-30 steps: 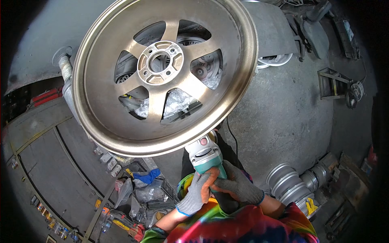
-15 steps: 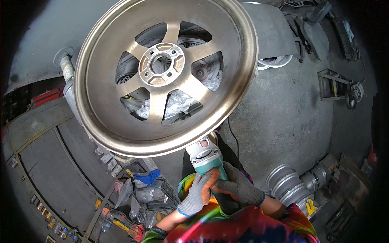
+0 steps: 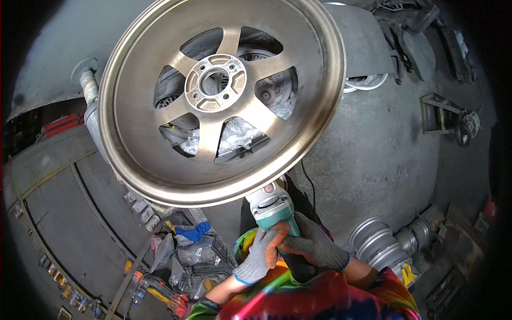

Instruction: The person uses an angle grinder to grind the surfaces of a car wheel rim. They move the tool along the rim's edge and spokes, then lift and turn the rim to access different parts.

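Note:
Both of my hands wear grey gloves with orange palms. My left hand (image 3: pixel 261 252) is closed round the green and silver body of an angle grinder (image 3: pixel 274 212). From the other side my right hand (image 3: pixel 314 246) wraps the same tool close to my belly. The grinder's head points away from me, under the near rim of a bronze-coloured car wheel rim (image 3: pixel 256 186); its disc is hidden there, and whether it touches the metal I cannot tell. The wheel rim is tilted, with broad spokes round a pale hub (image 3: pixel 215 83).
Several silver wheel rims (image 3: pixel 376 242) lie stacked on the floor at lower right. A black crate (image 3: pixel 210 253) with bags stands at lower left. A dark cable (image 3: pixel 306 181) runs along the floor. A small metal frame (image 3: pixel 440 113) stands at right; a grey pipe (image 3: pixel 88 88) is at left.
The bronze wheel rim has shifted slightly to the right in the picture and turned a little. My hands and the grinder stay almost where they were.

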Demonstrator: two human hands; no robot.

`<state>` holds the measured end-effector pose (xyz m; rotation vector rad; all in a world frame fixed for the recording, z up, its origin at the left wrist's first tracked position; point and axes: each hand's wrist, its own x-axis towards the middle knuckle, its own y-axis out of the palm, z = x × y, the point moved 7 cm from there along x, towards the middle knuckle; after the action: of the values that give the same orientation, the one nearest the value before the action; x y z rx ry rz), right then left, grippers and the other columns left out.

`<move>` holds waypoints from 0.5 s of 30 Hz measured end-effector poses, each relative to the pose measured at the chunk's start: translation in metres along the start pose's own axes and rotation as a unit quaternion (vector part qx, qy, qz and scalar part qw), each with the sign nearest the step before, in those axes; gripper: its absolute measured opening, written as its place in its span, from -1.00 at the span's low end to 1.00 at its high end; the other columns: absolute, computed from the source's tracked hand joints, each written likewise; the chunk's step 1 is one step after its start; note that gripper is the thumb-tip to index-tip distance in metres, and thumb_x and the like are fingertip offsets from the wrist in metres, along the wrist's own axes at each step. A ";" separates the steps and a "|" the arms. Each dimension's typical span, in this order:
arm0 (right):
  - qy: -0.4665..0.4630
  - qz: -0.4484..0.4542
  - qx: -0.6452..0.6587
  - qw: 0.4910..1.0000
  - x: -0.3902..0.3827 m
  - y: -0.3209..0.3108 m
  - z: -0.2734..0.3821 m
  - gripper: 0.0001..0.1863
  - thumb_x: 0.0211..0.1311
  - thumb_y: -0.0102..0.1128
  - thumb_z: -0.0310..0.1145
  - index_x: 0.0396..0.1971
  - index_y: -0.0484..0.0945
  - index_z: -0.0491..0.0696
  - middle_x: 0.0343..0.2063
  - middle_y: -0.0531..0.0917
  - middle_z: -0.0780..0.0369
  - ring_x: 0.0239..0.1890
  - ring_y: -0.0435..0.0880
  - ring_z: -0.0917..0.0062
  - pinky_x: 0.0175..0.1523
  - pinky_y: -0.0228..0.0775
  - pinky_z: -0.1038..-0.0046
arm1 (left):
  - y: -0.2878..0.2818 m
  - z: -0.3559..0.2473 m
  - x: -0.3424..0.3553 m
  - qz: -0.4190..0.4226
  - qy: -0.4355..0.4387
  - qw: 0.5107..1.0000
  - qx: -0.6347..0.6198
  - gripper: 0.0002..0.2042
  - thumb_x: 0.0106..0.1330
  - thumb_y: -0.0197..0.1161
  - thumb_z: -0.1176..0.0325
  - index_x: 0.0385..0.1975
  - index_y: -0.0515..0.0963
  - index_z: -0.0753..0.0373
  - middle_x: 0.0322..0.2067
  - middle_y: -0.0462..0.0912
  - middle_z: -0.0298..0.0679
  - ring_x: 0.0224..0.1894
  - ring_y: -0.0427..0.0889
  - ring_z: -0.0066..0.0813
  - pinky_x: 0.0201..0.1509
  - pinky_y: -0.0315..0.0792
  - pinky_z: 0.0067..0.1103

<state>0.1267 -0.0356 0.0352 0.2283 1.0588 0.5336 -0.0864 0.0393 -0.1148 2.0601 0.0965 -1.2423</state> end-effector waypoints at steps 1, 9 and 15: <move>-0.012 -0.001 -0.028 1.000 0.001 -0.001 0.001 -0.41 0.05 0.33 -0.21 0.01 0.33 -0.18 -0.17 0.48 0.13 -0.11 0.46 0.50 0.01 0.33 0.42 | 0.000 0.001 0.001 0.007 0.002 0.999 -0.045 -0.55 0.35 -0.05 0.43 0.23 0.11 0.22 -0.04 0.43 -0.09 -0.15 0.58 -0.33 -0.27 0.54 -0.53; -0.050 0.000 -0.086 0.995 -0.002 0.000 0.011 -0.44 0.05 0.33 -0.22 -0.02 0.34 -0.19 -0.15 0.46 0.10 -0.09 0.45 0.45 0.02 0.33 0.37 | 0.021 -0.019 -0.001 0.012 -0.039 0.985 -0.166 -0.62 0.42 -0.19 0.40 0.23 0.12 0.12 -0.05 0.44 -0.11 -0.17 0.58 -0.34 -0.37 0.53 -0.54; 0.003 -0.005 -0.009 1.000 -0.005 -0.001 0.004 -0.43 0.05 0.32 -0.27 0.02 0.32 -0.18 -0.13 0.47 0.14 -0.07 0.42 0.52 0.05 0.31 0.40 | 0.024 -0.025 -0.003 0.007 0.002 0.999 -0.043 -0.61 0.41 -0.17 0.43 0.23 0.13 0.15 -0.02 0.43 -0.11 -0.09 0.54 -0.34 -0.26 0.51 -0.54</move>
<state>0.1286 -0.0385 0.0408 0.2050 1.0593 0.5350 -0.0601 0.0377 -0.0928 1.9858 0.1339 -1.2053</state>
